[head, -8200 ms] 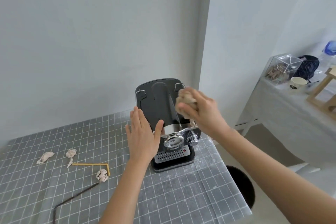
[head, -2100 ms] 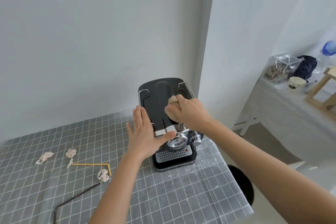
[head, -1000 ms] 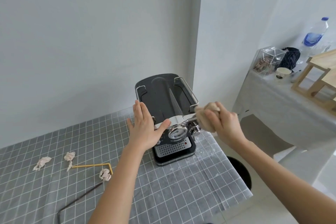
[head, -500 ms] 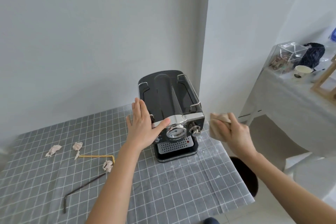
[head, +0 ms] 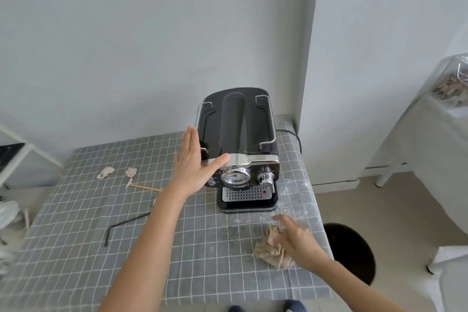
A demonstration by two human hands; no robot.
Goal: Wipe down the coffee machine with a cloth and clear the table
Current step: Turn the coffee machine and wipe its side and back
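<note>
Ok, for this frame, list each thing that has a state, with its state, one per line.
Coffee machine: upright on the table, braced by the left hand.
Left hand: flat, fingers straight, pressed against the machine's side.
Cloth: crumpled, lying on the table.
Right hand: fingers spread, on the cloth, no grip.
Paper scraps: crumpled, loose on the table.
Yellow stick: lying flat.
Black bin: open beside the table.

Left hand (head: 193, 164) is flat with straight fingers, thumb spread; right hand (head: 297, 242) reaches forward, fingers extended.
</note>
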